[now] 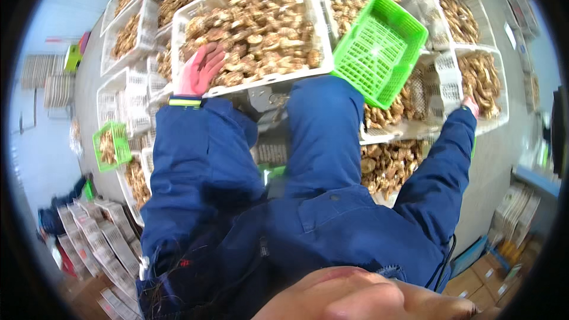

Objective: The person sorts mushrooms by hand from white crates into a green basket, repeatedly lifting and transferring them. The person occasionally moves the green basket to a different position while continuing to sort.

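My left hand (203, 70) is palm up with fingers spread at the near left corner of a large white plastic crate (321, 22). Nothing is in it. Knobbly brown-and-cream produce (253, 40), mushrooms or roots, fills that crate beside my fingers. Out to the right, my right hand (471, 106) reaches to the near left side of another white crate (504, 93), against longer pieces of similar produce (482, 80). Its fingers are mostly hidden, so a grip cannot be made out. An empty bright green plastic basket (378, 49) lies tilted across crates right of the large one.
More white crates of produce (458, 20) surround me. Another crate of produce (391, 164) sits low on my right. A small green basket (111, 146) holds produce at the left. Stacked crates (98, 231) and cardboard boxes (475, 280) stand farther off on the grey floor.
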Available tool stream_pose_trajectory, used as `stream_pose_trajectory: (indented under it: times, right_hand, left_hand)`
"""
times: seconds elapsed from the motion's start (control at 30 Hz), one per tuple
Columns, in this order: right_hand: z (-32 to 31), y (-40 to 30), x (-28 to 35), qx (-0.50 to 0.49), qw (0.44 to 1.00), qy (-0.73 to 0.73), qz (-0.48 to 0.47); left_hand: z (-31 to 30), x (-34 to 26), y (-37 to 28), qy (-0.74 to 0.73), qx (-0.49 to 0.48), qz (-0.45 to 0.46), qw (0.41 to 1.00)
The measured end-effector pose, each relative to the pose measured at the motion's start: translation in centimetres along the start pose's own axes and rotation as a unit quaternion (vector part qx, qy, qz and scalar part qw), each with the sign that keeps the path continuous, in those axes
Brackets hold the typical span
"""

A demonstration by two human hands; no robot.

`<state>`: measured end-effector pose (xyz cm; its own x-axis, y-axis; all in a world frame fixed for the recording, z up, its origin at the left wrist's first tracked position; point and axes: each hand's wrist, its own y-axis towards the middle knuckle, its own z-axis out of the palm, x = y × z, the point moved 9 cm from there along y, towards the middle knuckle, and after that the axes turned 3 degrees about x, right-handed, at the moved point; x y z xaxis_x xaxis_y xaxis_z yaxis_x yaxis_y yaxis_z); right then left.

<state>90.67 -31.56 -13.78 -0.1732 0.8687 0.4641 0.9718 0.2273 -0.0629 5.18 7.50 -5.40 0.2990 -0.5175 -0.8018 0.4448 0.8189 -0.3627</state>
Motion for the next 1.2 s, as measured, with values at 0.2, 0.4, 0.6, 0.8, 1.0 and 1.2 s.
stream_pose_trajectory:
  times: [0.2, 0.4, 0.6, 0.8, 1.0, 1.2]
  right_hand:
    - [7.4, -15.2, 30.4, 0.272, 0.806, 0.463, -0.249]
    - [16.6, -50.2, 54.1, 0.357, 0.639, 0.005, -0.681]
    - [24.7, -64.1, 60.4, 0.351, 0.657, -0.045, -0.665]
    - [27.6, -68.4, 61.2, 0.326, 0.676, -0.036, -0.659]
    - [26.0, -73.6, 59.0, 0.317, 0.554, -0.048, -0.768]
    - [24.0, -69.9, 59.0, 0.404, 0.659, 0.053, -0.632]
  left_hand:
    - [-2.5, -0.6, 0.9, -0.113, -0.039, 0.048, 0.992]
    - [-5.8, -3.8, -0.6, -0.174, -0.133, 0.193, 0.956]
    - [-9.4, -5.9, -2.8, -0.263, -0.177, 0.262, 0.912]
    - [-11.1, -7.7, -5.1, -0.239, -0.237, 0.325, 0.884]
    - [-10.9, -9.0, -6.1, -0.201, -0.255, 0.358, 0.876]
    - [-9.5, -9.5, -5.7, 0.056, -0.306, 0.292, 0.904]
